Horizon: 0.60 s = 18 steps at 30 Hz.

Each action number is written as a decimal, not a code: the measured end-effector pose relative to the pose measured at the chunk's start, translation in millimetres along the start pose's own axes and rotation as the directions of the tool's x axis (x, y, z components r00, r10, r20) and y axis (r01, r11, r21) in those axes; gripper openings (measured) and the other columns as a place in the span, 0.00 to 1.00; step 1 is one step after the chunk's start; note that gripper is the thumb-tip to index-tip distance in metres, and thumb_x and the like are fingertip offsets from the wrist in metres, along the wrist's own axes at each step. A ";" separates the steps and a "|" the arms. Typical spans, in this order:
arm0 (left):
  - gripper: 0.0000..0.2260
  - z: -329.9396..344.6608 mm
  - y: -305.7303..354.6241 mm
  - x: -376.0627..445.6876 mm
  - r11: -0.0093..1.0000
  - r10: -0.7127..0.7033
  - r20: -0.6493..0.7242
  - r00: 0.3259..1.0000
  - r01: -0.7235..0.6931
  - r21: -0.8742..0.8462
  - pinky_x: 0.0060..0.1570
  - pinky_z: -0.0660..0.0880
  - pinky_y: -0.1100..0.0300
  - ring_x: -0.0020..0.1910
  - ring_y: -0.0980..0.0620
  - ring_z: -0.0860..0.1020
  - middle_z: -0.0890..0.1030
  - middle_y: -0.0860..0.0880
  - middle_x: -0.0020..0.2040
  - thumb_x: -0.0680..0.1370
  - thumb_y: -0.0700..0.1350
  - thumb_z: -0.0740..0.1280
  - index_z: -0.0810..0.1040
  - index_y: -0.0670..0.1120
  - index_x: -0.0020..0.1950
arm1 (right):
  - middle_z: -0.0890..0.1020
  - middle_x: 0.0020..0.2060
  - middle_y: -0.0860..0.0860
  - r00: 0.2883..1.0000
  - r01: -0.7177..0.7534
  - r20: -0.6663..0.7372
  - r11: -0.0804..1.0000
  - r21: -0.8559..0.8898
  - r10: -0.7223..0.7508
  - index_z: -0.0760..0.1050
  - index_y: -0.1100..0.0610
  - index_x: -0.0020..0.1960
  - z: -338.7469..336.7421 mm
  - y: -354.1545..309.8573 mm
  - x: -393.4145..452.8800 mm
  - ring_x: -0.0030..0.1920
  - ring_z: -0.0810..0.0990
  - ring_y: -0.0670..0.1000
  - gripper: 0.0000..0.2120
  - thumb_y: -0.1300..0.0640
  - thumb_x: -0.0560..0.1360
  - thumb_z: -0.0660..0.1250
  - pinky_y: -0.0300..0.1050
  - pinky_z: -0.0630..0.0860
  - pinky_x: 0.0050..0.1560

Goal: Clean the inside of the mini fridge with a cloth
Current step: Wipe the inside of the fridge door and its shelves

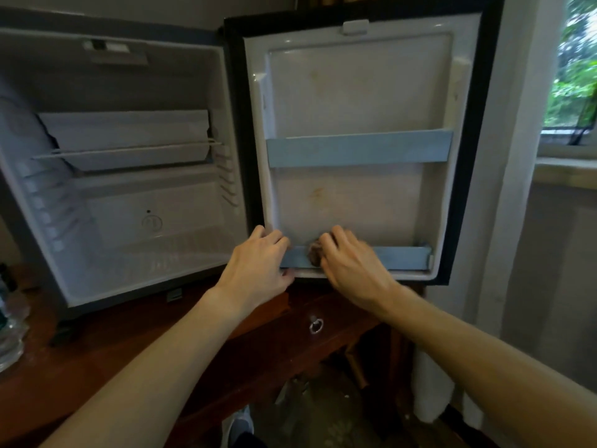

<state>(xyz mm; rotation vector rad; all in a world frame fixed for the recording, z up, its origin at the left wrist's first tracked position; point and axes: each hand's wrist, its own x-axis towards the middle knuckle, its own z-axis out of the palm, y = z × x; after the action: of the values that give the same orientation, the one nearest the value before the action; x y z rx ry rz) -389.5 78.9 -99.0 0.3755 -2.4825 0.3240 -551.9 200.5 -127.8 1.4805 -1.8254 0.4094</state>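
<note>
mini fridge (122, 189) open on surface (97, 344), left of both hands | left hand (258, 266): fingers curled, gripping door's lower corner | right hand (349, 263): fingers bunched on cloth (314, 253) against lower door rail (400, 257) | cloth looks soft, light (best held wadded)

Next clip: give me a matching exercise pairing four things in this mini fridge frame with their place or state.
Things:
1. cloth
2. left hand
3. upper door rail
4. wire shelf

Places or states:
A. midway up the door's inner panel
B. gripping the door's lower left corner
C. inside the fridge cabinet
D. under the right hand, on the lower door rail

Pairs: 1-D, 2-B, 3-A, 4-C
</note>
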 end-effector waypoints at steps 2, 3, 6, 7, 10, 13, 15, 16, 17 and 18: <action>0.12 1.3 -0.9 -1.1 1.000 0.003 -0.020 1.000 -0.003 -0.015 0.37 0.67 0.62 0.50 0.51 0.70 0.72 0.55 0.46 0.74 0.52 0.72 0.77 0.47 0.52 | 0.74 0.44 0.56 1.000 0.006 -0.005 0.998 0.063 -0.006 0.70 0.58 0.50 11.6 -27.0 18.2 0.42 0.75 0.57 0.07 0.55 0.75 0.59 0.50 0.74 0.36; 0.12 2.0 -1.7 -0.7 1.000 0.003 -0.023 1.000 -0.004 -0.015 0.37 0.67 0.62 0.49 0.51 0.69 0.73 0.55 0.46 0.73 0.50 0.72 0.77 0.47 0.52 | 0.74 0.44 0.55 1.000 0.003 -0.018 0.996 0.090 -0.002 0.70 0.58 0.49 15.2 -35.5 24.3 0.42 0.75 0.56 0.07 0.55 0.75 0.59 0.50 0.74 0.36; 0.12 3.3 -5.3 1.9 0.999 0.031 -0.024 0.999 -0.031 0.010 0.35 0.67 0.63 0.49 0.51 0.71 0.75 0.54 0.46 0.72 0.51 0.74 0.77 0.48 0.50 | 0.75 0.46 0.55 1.000 0.030 -0.010 0.996 0.089 -0.029 0.70 0.58 0.52 17.1 -34.9 23.5 0.43 0.74 0.55 0.09 0.54 0.75 0.60 0.48 0.74 0.40; 0.12 3.7 -6.2 2.4 0.999 0.041 -0.024 0.999 -0.040 0.024 0.34 0.65 0.63 0.48 0.51 0.72 0.76 0.54 0.45 0.71 0.52 0.74 0.77 0.48 0.48 | 0.74 0.46 0.56 0.999 0.050 0.008 0.996 0.072 -0.050 0.70 0.58 0.52 15.0 -27.6 18.5 0.44 0.74 0.55 0.09 0.54 0.75 0.60 0.49 0.74 0.41; 0.12 8.3 -6.5 2.7 0.998 0.053 -0.040 0.998 -0.052 0.036 0.33 0.64 0.65 0.47 0.52 0.72 0.76 0.54 0.45 0.72 0.53 0.74 0.78 0.49 0.48 | 0.73 0.47 0.57 0.998 0.030 0.059 0.999 0.024 -0.031 0.71 0.58 0.53 5.8 8.1 -3.0 0.44 0.74 0.58 0.10 0.54 0.75 0.59 0.52 0.76 0.41; 0.13 13.6 -3.5 2.4 0.999 0.035 -0.069 0.997 -0.033 0.022 0.35 0.66 0.65 0.48 0.53 0.70 0.76 0.55 0.46 0.73 0.54 0.74 0.80 0.49 0.52 | 0.74 0.49 0.58 0.998 -0.026 0.065 0.999 -0.029 0.028 0.72 0.60 0.55 -4.8 54.3 -28.7 0.45 0.74 0.59 0.12 0.55 0.75 0.59 0.56 0.76 0.43; 0.14 15.5 -1.6 2.8 0.999 0.036 -0.077 0.996 -0.035 0.018 0.36 0.69 0.65 0.48 0.53 0.70 0.76 0.55 0.47 0.73 0.54 0.74 0.80 0.48 0.53 | 0.74 0.49 0.58 0.997 -0.050 0.063 0.997 -0.055 0.053 0.72 0.61 0.56 -9.3 74.6 -38.0 0.45 0.74 0.59 0.12 0.55 0.77 0.58 0.57 0.76 0.44; 0.14 16.0 -1.3 3.5 0.999 0.041 -0.077 0.996 -0.040 0.018 0.36 0.71 0.64 0.48 0.53 0.70 0.76 0.55 0.47 0.73 0.54 0.74 0.81 0.48 0.54 | 0.74 0.49 0.57 0.996 -0.062 0.060 0.996 -0.060 0.066 0.72 0.60 0.55 -9.8 77.3 -38.9 0.45 0.74 0.59 0.11 0.56 0.78 0.58 0.56 0.76 0.44; 0.14 16.1 -1.5 4.5 0.999 0.044 -0.078 0.996 -0.043 0.018 0.36 0.72 0.64 0.48 0.54 0.70 0.76 0.55 0.47 0.73 0.54 0.74 0.81 0.48 0.54 | 0.74 0.48 0.57 0.996 -0.075 0.047 0.996 -0.054 0.077 0.72 0.60 0.54 -8.4 75.5 -36.5 0.44 0.74 0.58 0.10 0.56 0.78 0.57 0.56 0.76 0.43; 0.15 16.0 -1.8 5.2 0.999 0.046 -0.076 0.996 -0.045 0.015 0.36 0.73 0.63 0.48 0.54 0.69 0.76 0.55 0.47 0.73 0.54 0.74 0.81 0.48 0.54 | 0.74 0.46 0.56 0.996 -0.083 0.026 0.996 -0.037 0.084 0.71 0.59 0.52 -6.4 69.3 -32.0 0.42 0.74 0.57 0.08 0.56 0.79 0.56 0.55 0.75 0.42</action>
<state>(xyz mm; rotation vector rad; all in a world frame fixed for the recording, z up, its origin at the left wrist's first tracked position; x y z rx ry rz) -401.4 71.3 -108.2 0.3067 -2.4175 0.3665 -612.7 246.9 -132.3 1.3956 -1.9119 0.3969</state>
